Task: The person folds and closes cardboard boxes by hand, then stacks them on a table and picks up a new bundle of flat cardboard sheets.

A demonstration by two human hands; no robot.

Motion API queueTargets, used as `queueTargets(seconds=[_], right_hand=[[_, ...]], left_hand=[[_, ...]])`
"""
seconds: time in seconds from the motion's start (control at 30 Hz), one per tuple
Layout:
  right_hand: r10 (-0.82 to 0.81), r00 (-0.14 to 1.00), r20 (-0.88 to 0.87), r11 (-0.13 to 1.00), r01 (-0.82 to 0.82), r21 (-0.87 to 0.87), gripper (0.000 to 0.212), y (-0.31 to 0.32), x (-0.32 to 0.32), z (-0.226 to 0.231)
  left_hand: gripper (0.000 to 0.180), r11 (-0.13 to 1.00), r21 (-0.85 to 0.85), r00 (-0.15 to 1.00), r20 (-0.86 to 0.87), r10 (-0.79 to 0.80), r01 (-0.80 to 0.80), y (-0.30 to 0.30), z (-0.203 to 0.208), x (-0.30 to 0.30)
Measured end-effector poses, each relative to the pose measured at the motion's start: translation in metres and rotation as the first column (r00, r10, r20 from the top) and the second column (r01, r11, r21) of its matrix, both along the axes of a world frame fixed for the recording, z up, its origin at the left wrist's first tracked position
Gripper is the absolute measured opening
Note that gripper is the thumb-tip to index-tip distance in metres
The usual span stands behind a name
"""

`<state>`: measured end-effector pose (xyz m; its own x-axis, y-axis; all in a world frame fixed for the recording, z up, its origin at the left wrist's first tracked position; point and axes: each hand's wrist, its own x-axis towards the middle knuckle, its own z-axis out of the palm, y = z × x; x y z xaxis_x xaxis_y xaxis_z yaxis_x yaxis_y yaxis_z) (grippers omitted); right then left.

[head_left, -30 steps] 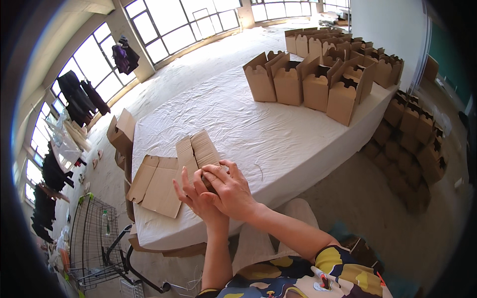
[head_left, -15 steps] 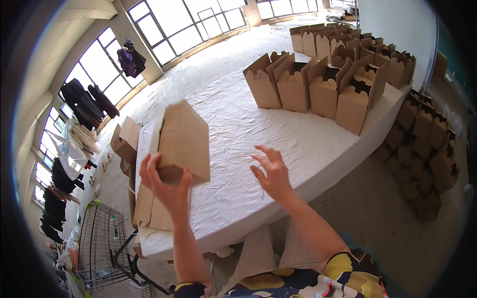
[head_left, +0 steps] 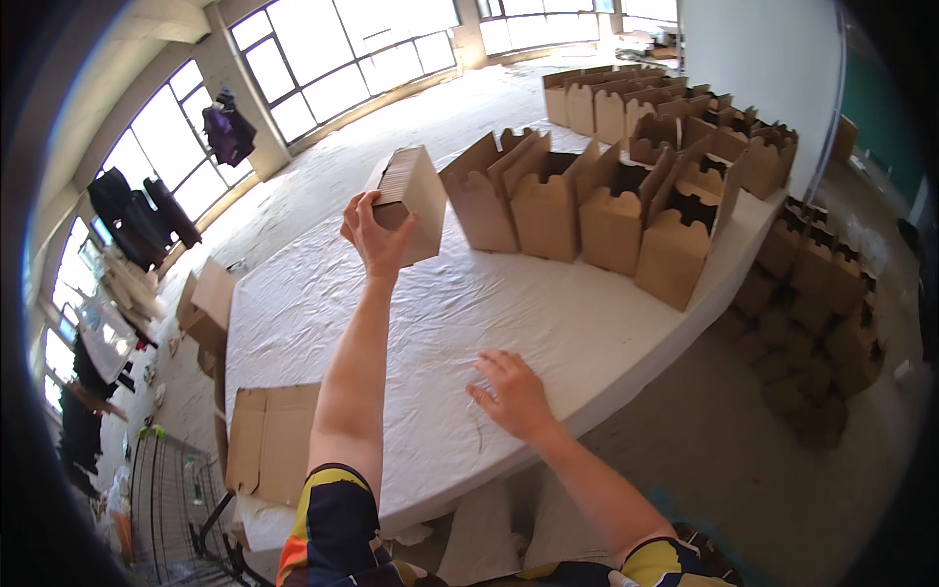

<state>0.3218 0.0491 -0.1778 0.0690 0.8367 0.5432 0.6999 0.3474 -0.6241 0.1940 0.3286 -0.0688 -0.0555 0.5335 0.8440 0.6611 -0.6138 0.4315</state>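
A brown cardboard box [head_left: 427,210] is in my left hand [head_left: 380,235], which grips its near end between thumb and fingers, over the far left part of the table. One narrow side of this box shows a row of fine light stripes. To its right stand several upright cardboard boxes [head_left: 548,207] with scalloped flaps, dark inside where their tops are open. My right hand [head_left: 516,393] hovers low over the white table cover [head_left: 391,323], fingers apart, with nothing in it.
Flattened cardboard [head_left: 284,435] lies on the table's near left corner. More boxes [head_left: 807,293] are piled on the floor at right. An opened carton [head_left: 207,303] sits beyond the left edge, and a wire cart [head_left: 166,499] stands at lower left.
My left hand has carried the box forward and right, closer to the upright boxes, and its striped side has come into view. My right hand stays open over the table, its fingers lower.
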Motion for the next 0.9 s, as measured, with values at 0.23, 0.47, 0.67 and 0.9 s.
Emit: queueTargets(seconds=[0.23,0.47,0.67,0.9], right_hand=[[0.027,1.0,0.009,1.0,-0.027,-0.005,0.037,-0.001,-0.006,-0.004],[0.036,0.999,-0.026,0.999,-0.037,-0.013,0.036,0.001,-0.003,-0.008],[-0.005,0.999,-0.047,0.999,0.003,-0.035,0.033,0.008,-0.001,-0.009],[0.07,0.996,-0.056,0.995,-0.073,-0.072,0.029,0.016,-0.01,-0.025]], left_hand=[[0.082,0.988,-0.005,0.975,-0.161,-0.154,0.155,0.064,-0.054,0.022],[0.102,0.934,-0.143,0.903,-0.245,-0.354,0.327,0.054,-0.051,0.003],[0.074,0.877,-0.396,0.778,-0.447,-0.442,0.271,-0.01,-0.03,-0.096],[0.065,0.672,-0.732,0.83,-0.442,-0.341,-0.114,-0.185,-0.044,-0.329]])
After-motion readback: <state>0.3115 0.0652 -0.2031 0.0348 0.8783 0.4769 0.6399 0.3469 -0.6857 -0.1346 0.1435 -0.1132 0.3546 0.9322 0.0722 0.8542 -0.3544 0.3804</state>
